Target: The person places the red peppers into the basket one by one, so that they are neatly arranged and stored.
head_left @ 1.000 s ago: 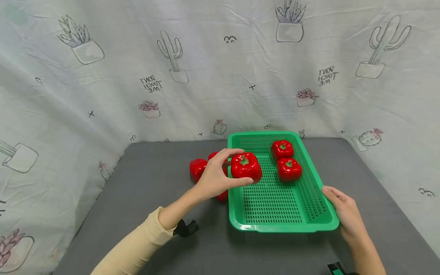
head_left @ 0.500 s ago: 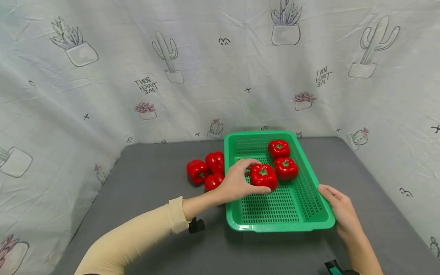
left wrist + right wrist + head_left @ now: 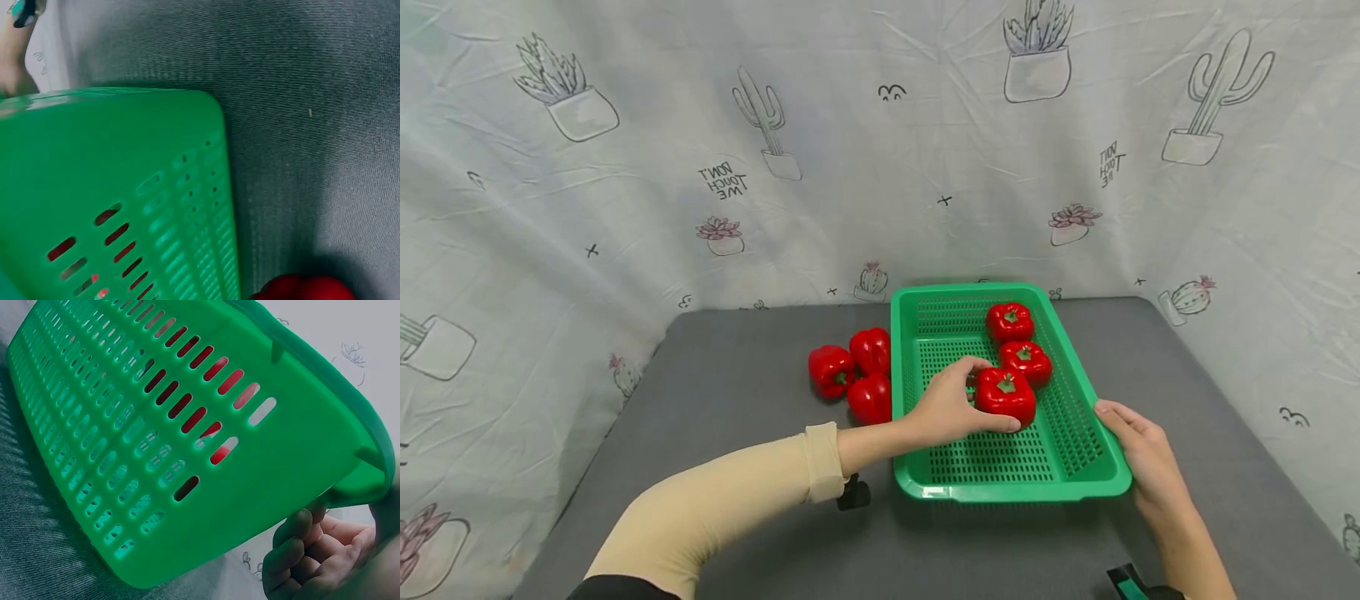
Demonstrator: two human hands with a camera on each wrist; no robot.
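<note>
Inside the green basket (image 3: 1011,493), my left hand (image 3: 951,404) grips a red bell pepper (image 3: 1004,396) with thumb in front and fingers behind. Two more bell peppers, a near one (image 3: 1026,363) and a far one (image 3: 1010,322), sit along the basket's right side, the near one right behind the held pepper. My right hand (image 3: 1142,450) pinches the basket's right rim; in the right wrist view the curled fingers (image 3: 294,544) show under the rim. The left wrist view shows the basket's outer wall (image 3: 125,169) but not the left hand.
Left of the basket, three red bell peppers lie together on the grey table (image 3: 737,400): one at left (image 3: 832,372), one at back (image 3: 871,351) and one in front (image 3: 870,399) close to the basket wall. A cactus-print cloth (image 3: 850,167) hangs behind the table.
My left hand has carried the bell pepper rightward and down into the basket, up to the two peppers there. The right hand has kept its hold on the rim.
</note>
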